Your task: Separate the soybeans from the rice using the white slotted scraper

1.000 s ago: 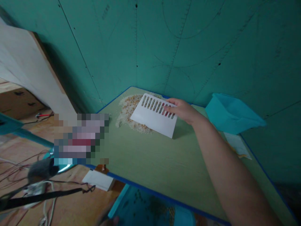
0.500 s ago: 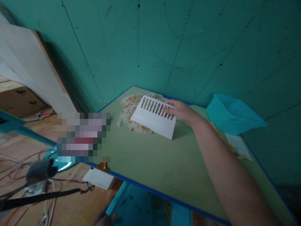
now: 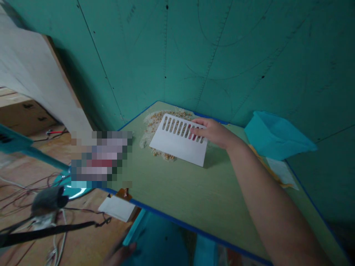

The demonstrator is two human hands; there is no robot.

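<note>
My right hand (image 3: pixel 213 132) grips the right end of a white slotted plastic plate (image 3: pixel 177 146), with fingers over its slots. The plate is tilted over a spread of pale grains mixed with tan beans (image 3: pixel 151 120) on the green tabletop (image 3: pixel 172 188). Some of the grains and beans are hidden beneath it, and others show through the slots. At the bottom edge, my left hand (image 3: pixel 119 255), blurred and partly cut off, is closed on the rim of a blue bin (image 3: pixel 158 236) below the table's front edge.
A blue angular container (image 3: pixel 277 135) stands at the table's right back, beside a yellow-edged cloth and a white sheet (image 3: pixel 283 171). A pixelated item (image 3: pixel 102 157) lies at the left edge. Cables and a blue stand (image 3: pixel 47 160) are at left. A green wall (image 3: pixel 177 55) rises behind.
The plate has shifted slightly left and toward me, showing more beans behind it and covering more in front. My left hand and the bin have moved slightly.
</note>
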